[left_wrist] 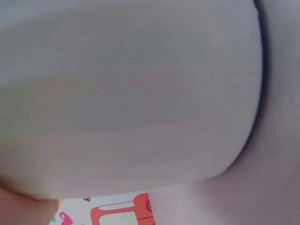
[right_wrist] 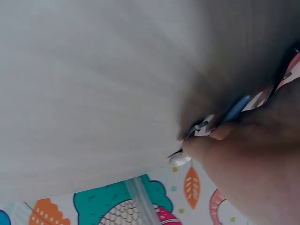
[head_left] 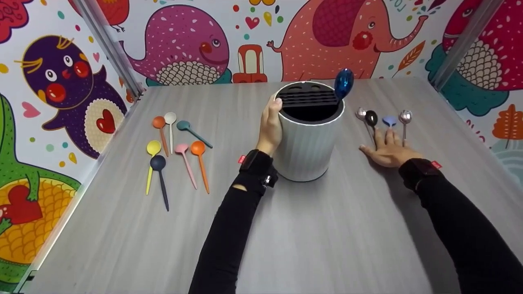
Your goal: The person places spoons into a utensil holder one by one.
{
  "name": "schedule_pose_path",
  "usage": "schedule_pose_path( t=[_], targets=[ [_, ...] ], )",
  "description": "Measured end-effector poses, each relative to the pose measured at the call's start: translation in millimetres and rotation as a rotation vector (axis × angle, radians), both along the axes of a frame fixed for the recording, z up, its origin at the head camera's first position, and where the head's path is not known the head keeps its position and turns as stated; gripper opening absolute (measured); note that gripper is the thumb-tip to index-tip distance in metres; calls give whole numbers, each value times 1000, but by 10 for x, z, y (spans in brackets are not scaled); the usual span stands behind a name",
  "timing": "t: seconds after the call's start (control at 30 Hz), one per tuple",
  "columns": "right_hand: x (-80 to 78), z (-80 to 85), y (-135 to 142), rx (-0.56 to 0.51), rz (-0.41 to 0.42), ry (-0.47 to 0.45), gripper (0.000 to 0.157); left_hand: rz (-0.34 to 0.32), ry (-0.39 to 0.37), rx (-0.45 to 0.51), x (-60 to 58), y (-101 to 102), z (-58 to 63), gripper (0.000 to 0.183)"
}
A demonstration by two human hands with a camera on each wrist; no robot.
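Silver-grey ribbing covers the holder (head_left: 304, 151), which stands upright on the bench (head_left: 327, 237), just right of centre in the head view. Black slats (head_left: 307, 97) fill the back part of its mouth, and a glossy blue spoon (head_left: 344, 85) stands in it, bowl up, leaning at the right of the rim.

The left hand (head_left: 270, 127) has its grip curled round the holder's left side, thumb near the rim. In the left wrist view the holder's pale wall fills most of the frame.

Right of centre, the right hand (head_left: 388, 151) lies palm down with its grip spread, fingers straight over the handles of a small row: left silver spoon (head_left: 361, 113), black spoon (head_left: 371, 118), lilac spoon (head_left: 389, 121) just past the fingertips, and right silver spoon (head_left: 405, 116). Which handles it touches, I cannot tell.

Seven more spoons lie at the left of the frame, well apart from the holder: red (head_left: 159, 122), white (head_left: 170, 118), teal (head_left: 184, 125), yellow (head_left: 153, 147), navy (head_left: 158, 163), pink (head_left: 182, 149) and orange (head_left: 198, 148). The navy bowl overlaps the yellow handle.

Cartoon animals cover the walls (head_left: 257, 10) along the top and left edge.
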State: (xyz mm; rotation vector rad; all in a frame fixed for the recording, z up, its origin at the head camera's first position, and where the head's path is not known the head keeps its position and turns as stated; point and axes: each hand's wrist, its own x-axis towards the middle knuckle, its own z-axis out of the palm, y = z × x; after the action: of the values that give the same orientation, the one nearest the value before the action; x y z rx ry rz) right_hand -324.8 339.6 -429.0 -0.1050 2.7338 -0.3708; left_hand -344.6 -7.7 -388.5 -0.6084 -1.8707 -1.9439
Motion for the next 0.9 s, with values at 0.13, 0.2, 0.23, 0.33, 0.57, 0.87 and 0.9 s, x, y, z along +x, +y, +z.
schedule_pose_path(
  t=[0.13,0.2,0.23,0.33,0.57,0.87,0.9],
  targets=[
    [71,-6,-49,12,32,10,104,-2,3,0,-1,1,2,66],
    [110,-12,-76,12,43,6,104,-1,0,-2,5,5,-1,67],
    [131,-14,-91,8,46,5,104,-1,0,-3,8,7,-1,67],
    [196,-24,-153,-1,41,4,104,6,-7,-4,13,9,1,66],
    [335,-5,-260,19,79,9,103,17,-22,-13,14,-2,14,67],
    [425,-4,-288,-1,97,28,101,15,-3,-11,12,0,4,66],
    [429,-5,-287,-3,97,30,101,17,-3,-11,11,2,4,66]
  ],
)
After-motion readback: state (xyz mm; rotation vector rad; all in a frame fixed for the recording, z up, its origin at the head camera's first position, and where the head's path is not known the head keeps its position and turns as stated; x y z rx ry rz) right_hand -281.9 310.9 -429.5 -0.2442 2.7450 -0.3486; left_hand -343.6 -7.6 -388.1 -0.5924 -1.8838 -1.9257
